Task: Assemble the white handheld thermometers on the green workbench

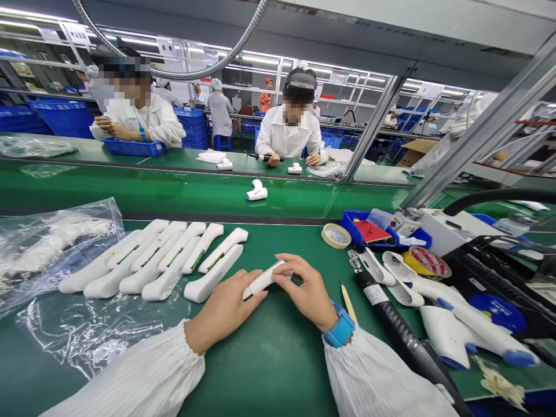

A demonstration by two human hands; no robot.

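Both my hands hold one white plastic housing piece [266,279] just above the green mat. The fingers and thumb of my left hand [228,304] close round its near-left end. At its upper right end, my right hand [304,284] pinches it between thumb and fingers; a blue band circles that wrist. Left of my hands lies a row of several white curved plastic shells [152,260], some showing green strips inside. The nearest white shell [212,275] rests right beside my left hand. What the held piece contains is hidden.
Clear plastic bags [56,243] lie at the left. On the right are a tape roll [336,236], a blue bin [369,229], a black electric screwdriver [391,315], a pointed stick [347,304] and white gun-shaped housings [447,333]. A white device [256,190] sits on the green belt; people work beyond it.
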